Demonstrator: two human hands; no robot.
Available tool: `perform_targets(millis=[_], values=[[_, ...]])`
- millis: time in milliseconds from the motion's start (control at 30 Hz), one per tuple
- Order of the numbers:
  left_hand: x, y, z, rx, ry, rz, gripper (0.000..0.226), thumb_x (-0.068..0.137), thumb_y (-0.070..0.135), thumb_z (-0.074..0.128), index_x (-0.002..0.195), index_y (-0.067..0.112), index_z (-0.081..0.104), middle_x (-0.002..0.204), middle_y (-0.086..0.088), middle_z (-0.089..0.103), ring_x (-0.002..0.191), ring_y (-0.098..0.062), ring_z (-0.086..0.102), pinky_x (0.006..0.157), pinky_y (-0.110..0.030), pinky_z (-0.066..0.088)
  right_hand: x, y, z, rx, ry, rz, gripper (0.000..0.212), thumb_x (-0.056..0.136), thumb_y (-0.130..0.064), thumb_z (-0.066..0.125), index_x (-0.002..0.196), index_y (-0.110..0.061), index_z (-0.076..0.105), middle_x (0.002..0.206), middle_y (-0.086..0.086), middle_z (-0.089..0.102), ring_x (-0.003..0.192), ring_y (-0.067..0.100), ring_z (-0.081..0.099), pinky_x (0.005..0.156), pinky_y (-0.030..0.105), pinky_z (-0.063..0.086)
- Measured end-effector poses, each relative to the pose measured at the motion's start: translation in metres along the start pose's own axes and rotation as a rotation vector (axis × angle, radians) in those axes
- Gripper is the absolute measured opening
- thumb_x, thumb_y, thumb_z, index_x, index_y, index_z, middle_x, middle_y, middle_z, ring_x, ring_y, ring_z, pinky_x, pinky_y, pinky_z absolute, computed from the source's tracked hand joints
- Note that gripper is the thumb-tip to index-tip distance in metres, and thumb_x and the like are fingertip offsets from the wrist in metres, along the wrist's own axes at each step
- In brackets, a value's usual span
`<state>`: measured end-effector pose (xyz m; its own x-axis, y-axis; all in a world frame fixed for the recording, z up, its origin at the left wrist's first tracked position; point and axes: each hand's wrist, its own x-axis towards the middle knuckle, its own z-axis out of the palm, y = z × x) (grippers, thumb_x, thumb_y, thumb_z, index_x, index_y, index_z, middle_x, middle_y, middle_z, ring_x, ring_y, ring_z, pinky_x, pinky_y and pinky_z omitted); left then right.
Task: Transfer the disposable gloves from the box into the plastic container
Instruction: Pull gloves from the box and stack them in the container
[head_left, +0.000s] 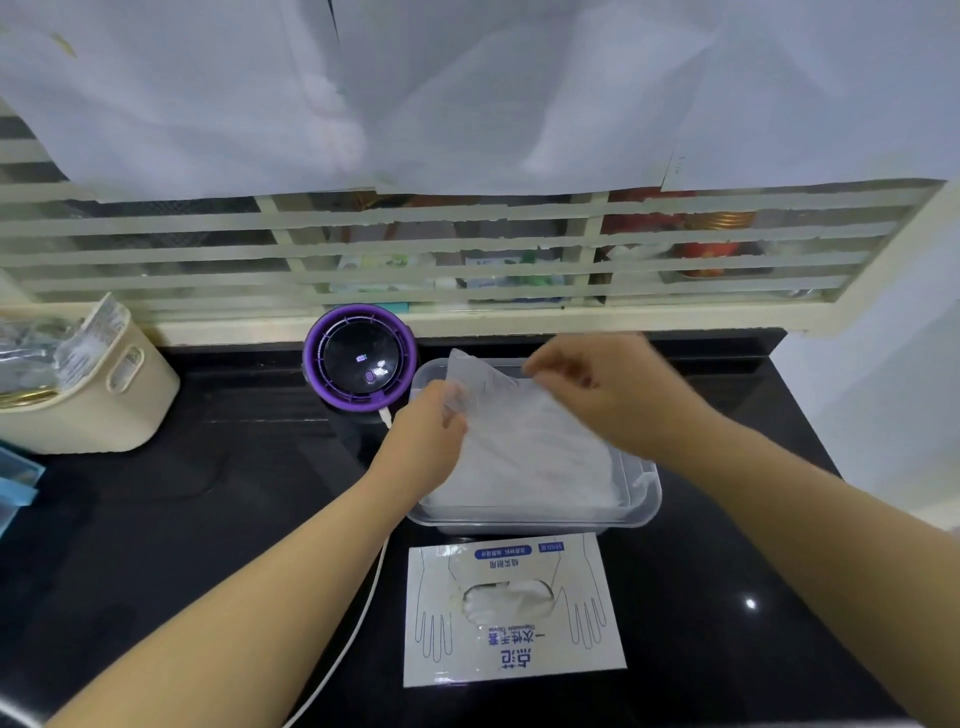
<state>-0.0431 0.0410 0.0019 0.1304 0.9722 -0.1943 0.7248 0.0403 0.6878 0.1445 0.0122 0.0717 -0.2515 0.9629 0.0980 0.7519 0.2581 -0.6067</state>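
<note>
Head: gloves (535, 457) btwn L hand (431, 436), R hand (613, 389)

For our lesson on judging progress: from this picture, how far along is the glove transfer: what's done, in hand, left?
Done: a pile of gloves lies in the plastic container. In hand: the left hand and right hand both hold a loose glove over that pile. Left: remaining gloves show through the opening of the box, so it looks well along but unfinished.
</note>
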Motion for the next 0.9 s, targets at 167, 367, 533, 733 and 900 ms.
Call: perform_targets(millis=[167,367,533,733,900], values=[[-0.002,0.001,0.007,0.055,-0.027,-0.013,0.036,0.1,0.013,0.045,0.136,0.012,0.04,0.1,-0.007,0.061,0.08,-0.019,0.059,0.061,-0.021,0.042,0.005,0.029,0.07,-0.439,-0.458,-0.012,0.066,0.09,-0.042,0.058,0.147,-0.033,0.026,0.157,0.001,0.018,0.141,0.022,0.02,0.113,0.04,0.025],[-0.011,-0.001,0.0,0.567,0.203,0.185,0.086,0.091,0.026,0.063,0.154,0.015,0.006,0.154,-0.013,0.015,0.125,-0.025,0.044,0.092,-0.026,0.044,0.016,0.047,0.097,-0.511,-0.526,-0.033,0.072,0.085,-0.049,0.062,0.145,-0.033,0.028,0.158,0.004,0.011,0.142,0.027,0.015,0.113,0.044,0.025],[0.002,0.006,0.014,0.865,-0.145,0.418,0.051,0.095,0.013,0.056,0.142,0.017,0.038,0.143,-0.004,0.034,0.124,-0.023,0.046,0.1,-0.037,0.043,0.018,0.053,0.103,-0.427,-0.619,-0.032,0.057,0.087,-0.04,0.063,0.139,-0.033,0.042,0.156,0.001,0.018,0.136,0.024,0.024,0.11,0.042,0.03],[0.025,-0.01,0.039,0.923,-0.524,0.191,0.063,0.091,0.025,0.065,0.144,0.013,0.035,0.137,-0.01,0.034,0.122,-0.029,0.044,0.091,-0.039,0.046,0.022,0.057,0.09,-0.346,-0.574,0.114,0.054,0.087,-0.042,0.063,0.136,-0.027,0.048,0.153,0.001,0.026,0.135,0.023,0.032,0.109,0.038,0.031],[0.037,-0.021,0.048,0.897,-0.612,0.153,0.082,0.084,0.024,0.073,0.148,0.014,0.024,0.144,-0.012,0.026,0.128,-0.032,0.038,0.098,-0.042,0.046,0.023,0.079,0.088,-0.259,-0.605,0.323,0.074,0.086,-0.037,0.067,0.147,-0.021,0.028,0.151,0.006,0.025,0.124,0.027,0.046,0.103,0.035,0.039]])
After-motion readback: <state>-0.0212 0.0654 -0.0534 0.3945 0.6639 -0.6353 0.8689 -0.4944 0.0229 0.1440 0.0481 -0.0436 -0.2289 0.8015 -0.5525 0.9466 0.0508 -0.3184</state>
